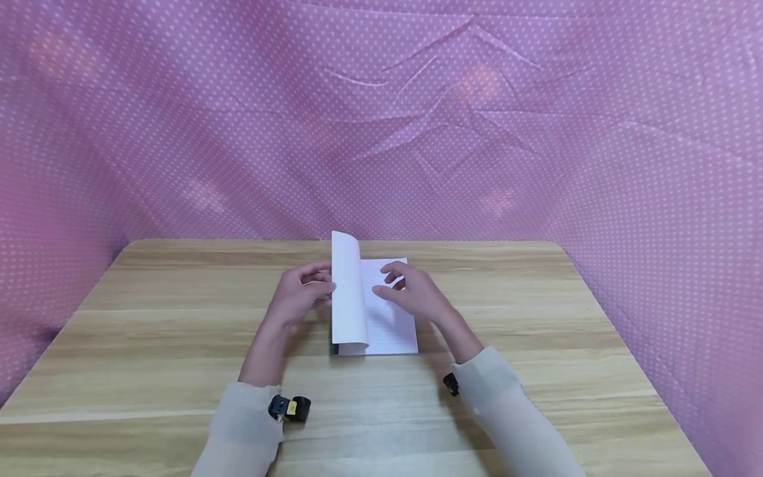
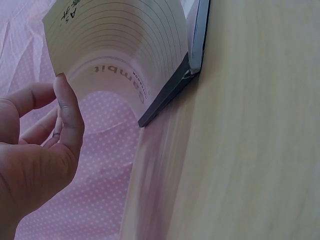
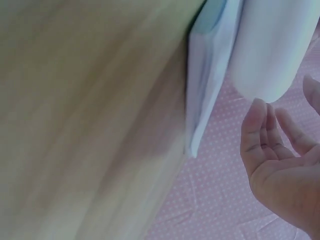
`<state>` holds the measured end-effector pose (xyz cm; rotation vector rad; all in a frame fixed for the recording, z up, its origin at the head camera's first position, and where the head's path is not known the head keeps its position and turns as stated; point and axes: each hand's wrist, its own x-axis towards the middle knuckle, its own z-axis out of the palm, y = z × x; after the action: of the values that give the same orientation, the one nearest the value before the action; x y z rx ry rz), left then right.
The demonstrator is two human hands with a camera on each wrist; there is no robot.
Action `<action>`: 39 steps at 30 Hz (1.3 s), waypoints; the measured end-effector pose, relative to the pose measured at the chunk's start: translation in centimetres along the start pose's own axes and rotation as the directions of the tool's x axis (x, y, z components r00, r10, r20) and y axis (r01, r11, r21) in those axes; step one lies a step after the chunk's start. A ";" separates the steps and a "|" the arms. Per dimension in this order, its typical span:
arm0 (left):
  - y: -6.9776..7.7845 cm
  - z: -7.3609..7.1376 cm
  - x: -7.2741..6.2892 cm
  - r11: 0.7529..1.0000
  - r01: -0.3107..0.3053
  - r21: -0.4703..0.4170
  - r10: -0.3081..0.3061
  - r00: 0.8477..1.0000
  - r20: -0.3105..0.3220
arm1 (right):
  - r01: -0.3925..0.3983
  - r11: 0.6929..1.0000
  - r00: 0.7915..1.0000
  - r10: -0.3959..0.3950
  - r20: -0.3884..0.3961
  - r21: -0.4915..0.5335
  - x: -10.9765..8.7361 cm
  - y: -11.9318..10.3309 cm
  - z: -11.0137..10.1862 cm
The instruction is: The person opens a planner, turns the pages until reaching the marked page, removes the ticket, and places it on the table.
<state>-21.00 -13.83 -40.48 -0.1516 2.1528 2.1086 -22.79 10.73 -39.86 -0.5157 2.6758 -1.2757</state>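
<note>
One lifted page (image 1: pixel 348 291) curls upright along the 9 o'clock side of the notebook (image 1: pixel 390 331), which lies open on the tabletop (image 1: pixel 179 318), toward its 12 o'clock edge. The step in hand looks like a page turn, judged roughly midway, since the page stands up rather than lying flat. The next move seems to call for easing it down toward 9 o'clock without creasing it. At 9 o'clock of the notebook, the left hand (image 1: pixel 298 291) appears to pinch the page's outer edge, thumb in front and bent fingers behind; the fingertips behind the page are partly hidden. At 3 o'clock, the right hand (image 1: pixel 417 295) hangs over the lined side, fingers loosely curved, thumb apart from them, gripping nothing.
</note>
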 end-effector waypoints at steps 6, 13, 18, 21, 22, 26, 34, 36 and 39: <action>0.3 -0.6 -0.4 1.000 -0.022 -0.020 0.022 1.000 -0.002 | -0.009 0.999 1.000 0.009 0.008 0.041 0.0 1.1 -0.5; 0.7 -1.0 -0.6 0.998 -0.059 -0.032 0.059 0.998 -0.012 | -0.060 0.994 0.998 0.060 0.005 0.088 0.4 2.2 -1.2; 0.8 -1.4 -0.7 0.997 -0.058 -0.054 0.057 0.998 -0.025 | -0.076 0.990 0.997 0.075 0.011 0.116 1.2 2.9 -1.7; 0.9 -1.6 -0.8 0.997 -0.058 -0.056 0.056 0.998 -0.035 | -0.086 0.988 0.996 0.085 0.015 0.132 1.6 3.0 -2.0; 0.9 -1.6 -0.9 0.997 -0.060 -0.056 0.058 0.998 -0.040 | -0.088 0.987 0.996 0.087 0.016 0.137 1.8 3.0 -2.1; 1.0 -1.9 -1.1 0.997 -0.066 -0.048 0.064 0.997 -0.049 | -0.104 0.978 0.995 0.103 0.020 0.183 2.4 3.2 -2.4; 1.1 -2.7 -1.1 0.994 -0.086 -0.071 0.082 0.995 -0.049 | -0.153 0.956 0.988 0.153 0.020 0.252 3.1 3.7 -2.7; 1.2 -2.9 -1.1 0.993 -0.094 -0.074 0.090 0.995 -0.054 | -0.177 0.947 0.984 0.177 0.024 0.268 3.3 3.9 -2.8; 1.3 -3.2 -1.2 0.992 -0.104 -0.078 0.099 0.993 -0.066 | -0.198 0.938 0.980 0.198 0.030 0.284 3.7 4.0 -2.8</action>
<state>-20.06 -17.04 -38.91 -0.1191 2.1524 2.2784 -27.98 13.78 -41.07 -0.2027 2.4067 -1.5595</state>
